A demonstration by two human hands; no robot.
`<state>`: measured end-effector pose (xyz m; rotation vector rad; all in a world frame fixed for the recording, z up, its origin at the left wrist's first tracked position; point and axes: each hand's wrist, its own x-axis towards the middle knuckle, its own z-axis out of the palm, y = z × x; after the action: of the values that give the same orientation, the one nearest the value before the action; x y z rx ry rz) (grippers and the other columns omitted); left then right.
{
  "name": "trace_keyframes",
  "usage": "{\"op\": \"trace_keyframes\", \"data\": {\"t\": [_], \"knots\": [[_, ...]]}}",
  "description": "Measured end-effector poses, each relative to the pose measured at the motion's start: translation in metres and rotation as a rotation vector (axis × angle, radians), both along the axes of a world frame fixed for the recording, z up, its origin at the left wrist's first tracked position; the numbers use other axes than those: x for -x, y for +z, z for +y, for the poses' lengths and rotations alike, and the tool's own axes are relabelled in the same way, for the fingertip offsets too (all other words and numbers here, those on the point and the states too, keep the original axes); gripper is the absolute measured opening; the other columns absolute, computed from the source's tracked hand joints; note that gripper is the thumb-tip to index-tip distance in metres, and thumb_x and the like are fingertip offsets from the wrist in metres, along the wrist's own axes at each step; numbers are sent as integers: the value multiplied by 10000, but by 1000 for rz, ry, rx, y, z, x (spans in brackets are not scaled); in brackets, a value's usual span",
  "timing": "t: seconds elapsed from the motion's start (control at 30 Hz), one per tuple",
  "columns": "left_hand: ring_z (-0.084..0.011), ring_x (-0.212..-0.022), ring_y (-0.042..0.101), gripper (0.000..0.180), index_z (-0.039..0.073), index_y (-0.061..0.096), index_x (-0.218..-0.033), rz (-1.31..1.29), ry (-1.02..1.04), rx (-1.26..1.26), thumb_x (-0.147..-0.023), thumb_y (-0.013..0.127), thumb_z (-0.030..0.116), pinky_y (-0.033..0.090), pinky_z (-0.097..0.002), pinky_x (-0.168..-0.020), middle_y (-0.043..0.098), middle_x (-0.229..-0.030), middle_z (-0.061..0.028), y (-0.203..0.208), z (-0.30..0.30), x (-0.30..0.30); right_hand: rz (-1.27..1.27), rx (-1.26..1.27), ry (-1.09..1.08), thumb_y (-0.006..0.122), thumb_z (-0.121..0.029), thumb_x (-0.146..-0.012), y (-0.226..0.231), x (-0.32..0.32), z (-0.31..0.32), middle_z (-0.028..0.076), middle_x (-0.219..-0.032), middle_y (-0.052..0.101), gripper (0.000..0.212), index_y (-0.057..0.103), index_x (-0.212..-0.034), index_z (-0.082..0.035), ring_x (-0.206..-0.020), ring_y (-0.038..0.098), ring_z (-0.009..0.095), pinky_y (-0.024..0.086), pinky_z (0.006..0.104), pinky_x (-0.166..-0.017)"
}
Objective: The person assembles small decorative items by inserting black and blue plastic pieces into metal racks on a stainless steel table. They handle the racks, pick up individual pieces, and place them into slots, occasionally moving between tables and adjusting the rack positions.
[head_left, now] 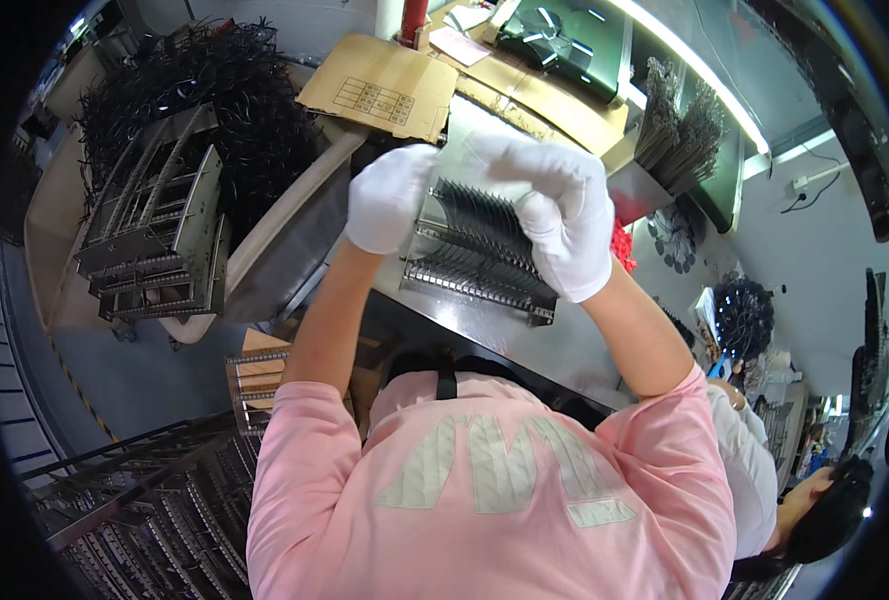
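Observation:
A metal rack [494, 290] stands on the steel tabletop in front of me, with a row of thin dark curved strips set across its notched bars. My left hand [389, 203], in a white glove, is closed at the rack's left far corner; its fingertips face away and whatever they hold is hidden. Over the rack's right side is my right hand [572, 222], also gloved in white. Its thumb and fingers are curled in, the far fingers slightly blurred, and I cannot make out anything between them.
A large bin of dark thin strips [254, 100] with stacked metal racks [159, 220] is on the left. Flattened cardboard [379, 85] lies beyond my left hand. Upright thin rods [679, 130] stand at the far right. Another person [764, 480] is close on my right.

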<state>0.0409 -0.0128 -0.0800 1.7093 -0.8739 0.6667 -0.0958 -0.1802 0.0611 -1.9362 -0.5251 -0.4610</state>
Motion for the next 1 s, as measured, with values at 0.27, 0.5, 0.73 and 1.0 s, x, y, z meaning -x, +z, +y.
{"op": "trace_keyframes", "data": {"t": [0.27,0.5,0.73,1.0], "knots": [[-152,-553,633,171,54,545,-1064,1221,142,609,-1063,491,216,536,-273,-503,690,-779,-104,-184,-1,-66,26,1168,2,585,-408,-955,-117,-74,-88,182,-1552,429,659,422,-1498,-72,-1438,383,402,304,492,-1194],[-211,-562,647,183,20,512,-1065,1386,0,884,-1047,475,198,589,-320,-537,689,-795,-157,-220,-21,-110,55,1108,234,579,-436,-943,-187,-110,-104,201,-1572,389,714,391,-1515,-52,-1441,361,417,288,518,-1192],[-220,-633,685,178,51,528,-1062,1443,-40,833,-1074,478,221,605,-321,-586,700,-818,-156,-223,-33,-96,51,1050,253,605,-404,-922,-194,-111,-106,203,-1568,387,715,401,-1507,-48,-1423,378,425,308,509,-1185],[-174,-642,682,191,55,575,-1007,1509,-31,865,-1071,499,218,597,-302,-599,705,-809,-128,-216,-34,-93,98,1044,258,646,-358,-900,-189,-111,-103,207,-1562,390,725,401,-1504,-40,-1421,386,419,316,496,-1186]]}}
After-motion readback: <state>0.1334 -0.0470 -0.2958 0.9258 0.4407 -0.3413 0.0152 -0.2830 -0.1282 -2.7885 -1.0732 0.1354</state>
